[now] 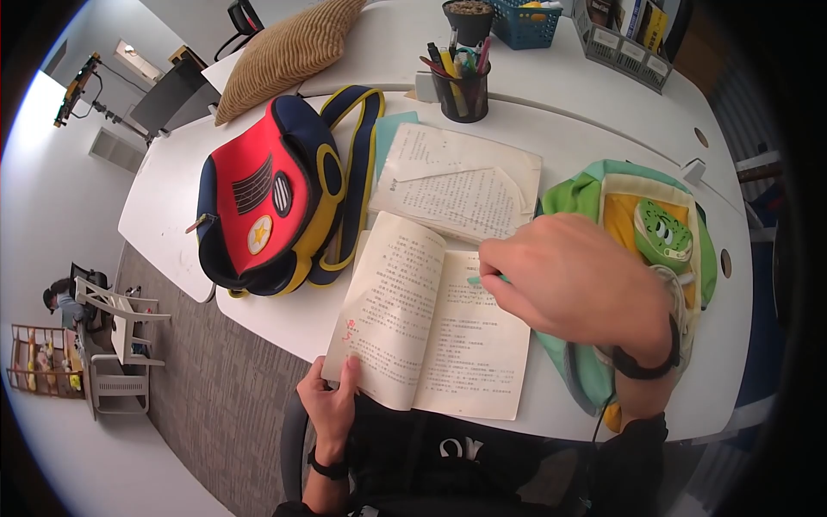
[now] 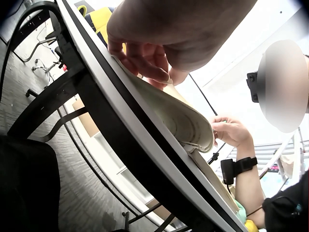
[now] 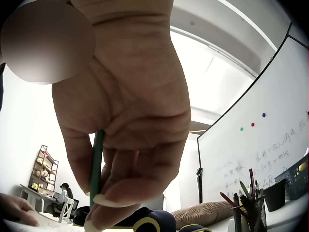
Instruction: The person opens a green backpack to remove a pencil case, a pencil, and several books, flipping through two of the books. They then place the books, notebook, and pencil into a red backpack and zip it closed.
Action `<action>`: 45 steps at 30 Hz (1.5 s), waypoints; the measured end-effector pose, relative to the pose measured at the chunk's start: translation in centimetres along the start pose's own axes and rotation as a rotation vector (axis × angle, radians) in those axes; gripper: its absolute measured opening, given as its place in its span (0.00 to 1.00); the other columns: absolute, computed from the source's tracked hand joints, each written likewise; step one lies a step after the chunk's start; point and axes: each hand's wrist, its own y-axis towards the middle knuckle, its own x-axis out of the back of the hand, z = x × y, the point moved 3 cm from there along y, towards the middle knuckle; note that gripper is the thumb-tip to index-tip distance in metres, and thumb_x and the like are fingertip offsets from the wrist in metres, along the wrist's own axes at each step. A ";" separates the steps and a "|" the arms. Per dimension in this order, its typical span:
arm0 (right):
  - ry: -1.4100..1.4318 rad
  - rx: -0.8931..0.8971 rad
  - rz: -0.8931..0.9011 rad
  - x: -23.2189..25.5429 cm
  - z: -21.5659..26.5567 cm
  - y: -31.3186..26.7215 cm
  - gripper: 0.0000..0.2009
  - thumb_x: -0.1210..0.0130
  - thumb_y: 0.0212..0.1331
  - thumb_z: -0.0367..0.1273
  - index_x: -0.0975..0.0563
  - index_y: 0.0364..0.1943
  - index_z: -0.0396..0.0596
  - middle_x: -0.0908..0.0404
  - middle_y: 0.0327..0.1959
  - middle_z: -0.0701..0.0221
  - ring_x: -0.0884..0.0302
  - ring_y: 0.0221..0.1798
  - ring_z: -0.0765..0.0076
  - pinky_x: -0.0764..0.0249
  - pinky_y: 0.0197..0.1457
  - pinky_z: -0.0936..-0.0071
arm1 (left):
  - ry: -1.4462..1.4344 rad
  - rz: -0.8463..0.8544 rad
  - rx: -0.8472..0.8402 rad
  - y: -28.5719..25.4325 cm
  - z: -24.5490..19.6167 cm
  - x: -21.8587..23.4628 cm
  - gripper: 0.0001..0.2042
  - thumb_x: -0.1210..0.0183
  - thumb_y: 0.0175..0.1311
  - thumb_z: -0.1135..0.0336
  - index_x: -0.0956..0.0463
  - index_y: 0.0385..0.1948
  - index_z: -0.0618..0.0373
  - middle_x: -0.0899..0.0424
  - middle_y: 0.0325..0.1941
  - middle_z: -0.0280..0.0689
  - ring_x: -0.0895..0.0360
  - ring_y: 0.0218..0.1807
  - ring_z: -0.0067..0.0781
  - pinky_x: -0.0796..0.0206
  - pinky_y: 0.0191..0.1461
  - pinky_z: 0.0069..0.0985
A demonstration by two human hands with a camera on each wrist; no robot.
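An open book lies near the table's front edge, its left page bowed upward and marked with red handwriting. My left hand grips that page's lower left corner, thumb on top and fingers beneath. In the left wrist view the fingers pinch the edge of the curved pages. Over the right page's upper part, my right hand holds a slim green pen-like stick between thumb and fingers. Its teal end shows beside the fingertips in the head view. A second open book lies behind the first.
A red and navy bag lies at left, and a green and yellow bag sits under my right forearm. Farther back are a pen holder, a corduroy cushion, a plant pot, a blue basket and a grey book rack.
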 end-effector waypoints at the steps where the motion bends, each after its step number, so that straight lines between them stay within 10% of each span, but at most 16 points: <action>1: 0.004 -0.001 0.004 0.0 0.0 0.0 0.06 0.45 0.52 0.27 0.25 0.22 0.39 0.23 0.18 0.56 0.21 0.25 0.45 0.25 0.30 0.57 | 0.001 -0.002 0.001 0.0 0.0 0.0 0.10 0.35 0.67 0.69 0.21 0.30 0.68 0.20 0.21 0.30 0.29 0.22 0.12 0.40 0.25 0.15; 18: 0.058 -0.179 -0.133 2.7 0.8 -0.4 0.06 0.43 0.62 0.31 0.20 0.35 0.43 0.18 0.25 0.59 0.21 0.27 0.52 0.29 0.33 0.62 | -0.022 0.005 -0.013 -0.1 -0.4 -0.3 0.10 0.37 0.68 0.69 0.21 0.34 0.70 0.18 0.25 0.30 0.28 0.28 0.12 0.36 0.31 0.15; 27: 0.029 -0.155 -0.213 3.3 1.0 -0.8 0.06 0.44 0.63 0.29 0.19 0.39 0.43 0.15 0.34 0.60 0.20 0.33 0.51 0.26 0.37 0.64 | 0.440 -0.084 -0.337 0.4 -1.9 2.9 0.08 0.37 0.64 0.72 0.25 0.29 0.66 0.17 0.42 0.47 0.20 0.43 0.39 0.31 0.49 0.28; 33: 0.045 -0.155 -0.214 3.1 1.0 -0.7 0.06 0.43 0.62 0.29 0.19 0.39 0.42 0.15 0.34 0.60 0.19 0.32 0.52 0.25 0.37 0.64 | -0.047 0.211 0.329 -0.4 0.0 4.5 0.08 0.37 0.65 0.72 0.28 0.29 0.63 0.20 0.51 0.45 0.21 0.48 0.33 0.31 0.52 0.26; 38: 0.119 -0.154 -0.234 3.3 1.2 -0.6 0.07 0.47 0.66 0.31 0.21 0.37 0.41 0.19 0.27 0.56 0.21 0.30 0.45 0.27 0.35 0.57 | -0.353 0.390 -0.316 -2.1 -4.2 3.4 0.17 0.34 0.60 0.74 0.32 0.46 0.61 0.23 0.53 0.50 0.22 0.50 0.35 0.30 0.56 0.30; 40: 0.160 -0.158 -0.263 3.5 1.3 -0.4 0.08 0.49 0.68 0.32 0.22 0.36 0.41 0.21 0.25 0.54 0.22 0.30 0.42 0.28 0.34 0.54 | -0.595 0.577 -0.311 -3.0 -5.9 1.8 0.20 0.31 0.56 0.73 0.32 0.47 0.61 0.23 0.54 0.51 0.22 0.54 0.39 0.30 0.58 0.33; 45: 0.200 -0.165 -0.374 3.9 1.4 -0.7 0.07 0.44 0.65 0.30 0.20 0.40 0.42 0.18 0.29 0.55 0.20 0.30 0.47 0.27 0.34 0.62 | 0.486 0.605 -0.513 -2.9 -6.0 -3.5 0.41 0.22 0.46 0.56 0.36 0.64 0.55 0.38 0.72 0.53 0.38 0.71 0.55 0.42 0.69 0.45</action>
